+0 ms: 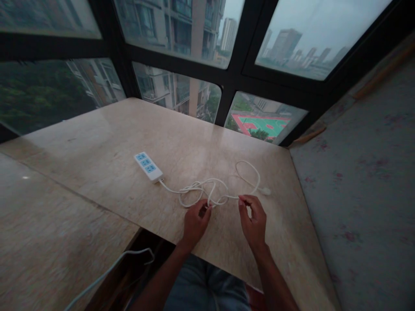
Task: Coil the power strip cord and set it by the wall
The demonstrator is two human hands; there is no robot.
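A white power strip [148, 166] with blue sockets lies on the beige marble sill [106, 142]. Its white cord [223, 185] trails right in tangled loops and ends in a white plug [266, 190]. My left hand [195, 222] pinches a loop of the cord near the tangle. My right hand [253, 220] pinches the cord a little to the right, just short of the plug. Both hands rest low over the sill's near edge.
Dark-framed windows [233, 77] wrap the sill's far side, with buildings outside. A floral fabric surface [366, 181] rises on the right. Another white cable [106, 272] hangs below the sill at lower left. My legs in jeans [207, 289] show underneath.
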